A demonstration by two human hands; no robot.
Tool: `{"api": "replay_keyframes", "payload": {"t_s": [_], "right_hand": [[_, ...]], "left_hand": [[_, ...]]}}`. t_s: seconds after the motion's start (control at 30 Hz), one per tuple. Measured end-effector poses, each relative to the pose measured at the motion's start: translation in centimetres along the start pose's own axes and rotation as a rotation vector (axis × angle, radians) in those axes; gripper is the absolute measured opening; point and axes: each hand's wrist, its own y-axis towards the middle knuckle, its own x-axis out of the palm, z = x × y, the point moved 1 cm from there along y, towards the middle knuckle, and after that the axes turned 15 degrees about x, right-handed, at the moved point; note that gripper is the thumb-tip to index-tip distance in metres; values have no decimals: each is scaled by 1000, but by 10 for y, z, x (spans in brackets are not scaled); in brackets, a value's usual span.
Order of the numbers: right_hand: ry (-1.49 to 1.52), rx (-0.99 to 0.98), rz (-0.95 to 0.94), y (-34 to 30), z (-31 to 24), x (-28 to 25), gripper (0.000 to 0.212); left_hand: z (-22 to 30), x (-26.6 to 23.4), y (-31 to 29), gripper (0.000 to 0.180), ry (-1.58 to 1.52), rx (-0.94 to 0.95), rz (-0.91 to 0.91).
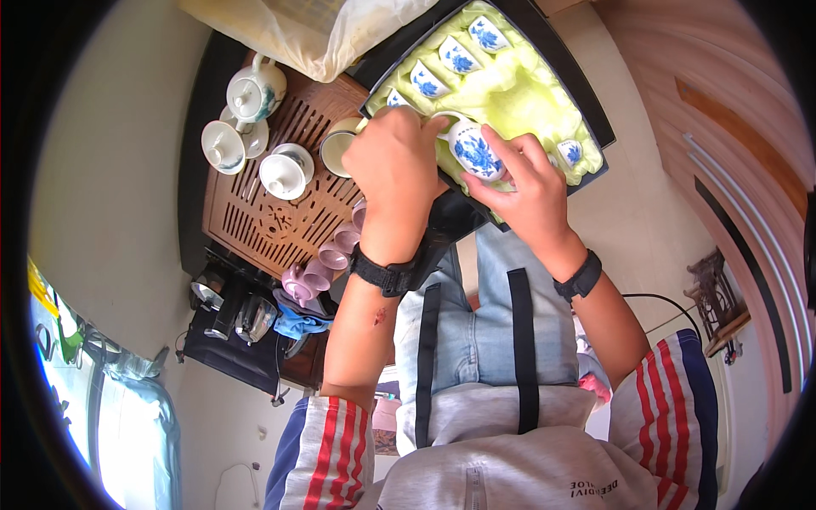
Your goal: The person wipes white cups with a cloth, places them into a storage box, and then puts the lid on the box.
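A white porcelain teapot (478,151) with blue flowers is held over a gift box (605,119) lined with pale yellow-green satin. My right hand (529,189) grips its rounded body, thumb and fingers on opposite sides. At the curved handle, my left hand (393,155) is closed, its fingertips pinching there; the hand hides part of them. No spout shows. White cups with the same blue pattern lie in the lining: a cup (488,34) at the far end, several more down the left side, and another cup (569,153) near the right corner.
On the left, a slatted wooden tea tray (242,204) bears a white teapot (255,93), a lidded bowl (286,172), a cup (338,151) and a row of pink cups (331,255). Kettles (253,319) and a blue cloth (299,323) sit nearer. White fabric (331,51) hangs over the far edge.
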Motion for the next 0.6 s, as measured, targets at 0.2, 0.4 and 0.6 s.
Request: {"api": "replay_keyframes", "payload": {"t_s": [0.2,0.4,0.6], "right_hand": [[6,13,-27,-1,0,0,57],[-33,55,-89,0,-3,-2,60],[-11,99,-164,6,-1,11,55]], "left_hand": [[-14,2,-10,27,-208,52,53],[-12,9,-8,21,-204,62,43],[-4,12,-12,19,-105,45,76]]}}
